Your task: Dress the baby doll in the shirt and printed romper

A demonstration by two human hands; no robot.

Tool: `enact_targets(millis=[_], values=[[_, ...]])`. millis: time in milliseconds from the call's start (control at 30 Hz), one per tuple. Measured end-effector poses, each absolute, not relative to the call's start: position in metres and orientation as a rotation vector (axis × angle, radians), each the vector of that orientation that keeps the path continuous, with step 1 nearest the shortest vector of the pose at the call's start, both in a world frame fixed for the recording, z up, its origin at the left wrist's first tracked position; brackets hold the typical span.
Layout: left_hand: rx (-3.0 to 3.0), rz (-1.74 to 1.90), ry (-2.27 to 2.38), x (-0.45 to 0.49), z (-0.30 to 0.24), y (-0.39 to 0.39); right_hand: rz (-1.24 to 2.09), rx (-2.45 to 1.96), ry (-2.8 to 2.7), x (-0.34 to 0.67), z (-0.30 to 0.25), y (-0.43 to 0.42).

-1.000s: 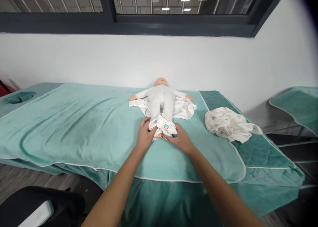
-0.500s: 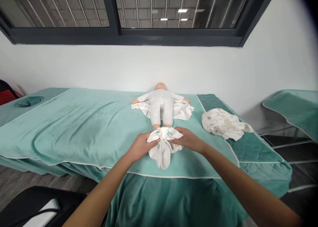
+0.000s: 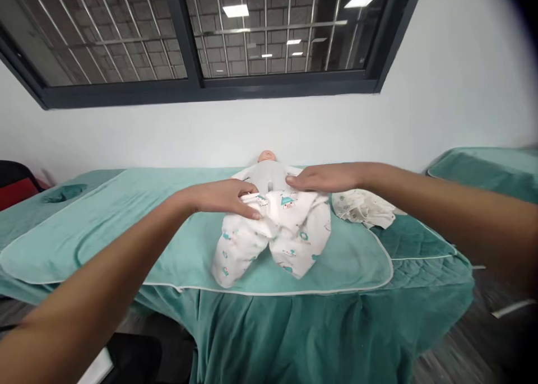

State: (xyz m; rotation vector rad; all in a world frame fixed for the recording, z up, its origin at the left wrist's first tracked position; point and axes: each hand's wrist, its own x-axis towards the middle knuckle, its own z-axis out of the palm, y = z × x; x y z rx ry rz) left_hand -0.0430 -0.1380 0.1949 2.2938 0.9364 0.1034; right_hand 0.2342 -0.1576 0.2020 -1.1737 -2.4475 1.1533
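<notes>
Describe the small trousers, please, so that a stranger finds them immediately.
Under the window a doll lies on the green bed. In front of it are the trousers. Unlike the crumpled cloth to the right, they show two legs with teal prints.

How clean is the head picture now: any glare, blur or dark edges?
Head view: bright glare spots in the window; upper-right corner falls dark; floor at lower right looks smeared; teal motifs on the printed garment come out distinct.

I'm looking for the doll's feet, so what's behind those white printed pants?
Behind the printed pants, the doll's head and pale torso show, with light green sheet around. The feet and lower legs are covered, so I can't tell how they lie.
</notes>
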Motion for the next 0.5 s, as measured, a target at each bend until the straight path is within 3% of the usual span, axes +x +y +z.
enact_targets(millis=[200,500], values=[[2.547,0.094,0.9,-0.01,0.236,-0.16,0.914,-1.351,-2.603,0.204,0.241,-0.165],[2.417,0.443,0.951,-0.004,0.239,-0.153,0.788,-1.293,-1.984,0.227,0.261,-0.158]])
